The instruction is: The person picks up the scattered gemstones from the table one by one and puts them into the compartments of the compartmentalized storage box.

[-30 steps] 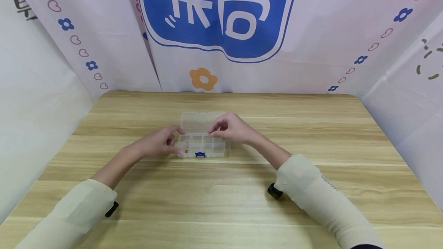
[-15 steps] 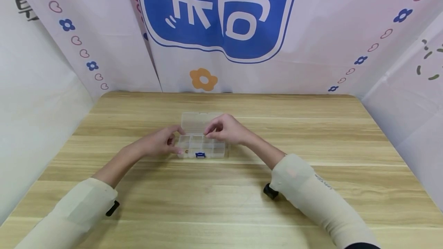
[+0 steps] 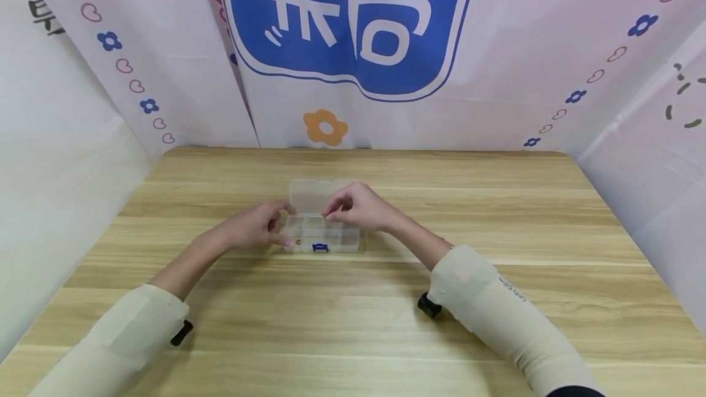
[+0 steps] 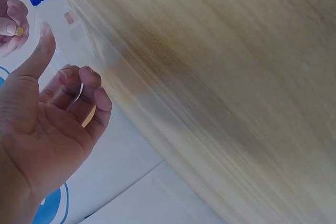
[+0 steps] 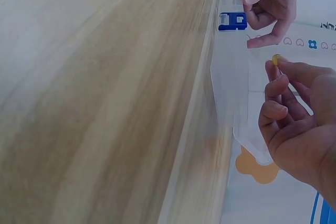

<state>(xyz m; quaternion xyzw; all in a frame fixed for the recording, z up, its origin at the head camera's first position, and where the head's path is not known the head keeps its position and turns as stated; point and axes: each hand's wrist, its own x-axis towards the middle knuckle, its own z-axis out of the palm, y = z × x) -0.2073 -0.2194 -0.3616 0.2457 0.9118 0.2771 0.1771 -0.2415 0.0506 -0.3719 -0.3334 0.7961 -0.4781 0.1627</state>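
Pinching a tiny rounded yellow piece [image 5: 276, 60] in right hand [image 3: 364, 206] over clear rectangular plastic box [image 3: 349, 239], gripping that in left hand [image 3: 255, 225], probably for steadiness

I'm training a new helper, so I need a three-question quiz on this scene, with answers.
1. Which hand pinches the yellow piece?
2. What colour is the latch on the box: A red, B blue, C green?
3. True or false: the lid is open.

Key: 1. The right hand. 2. B. 3. True.
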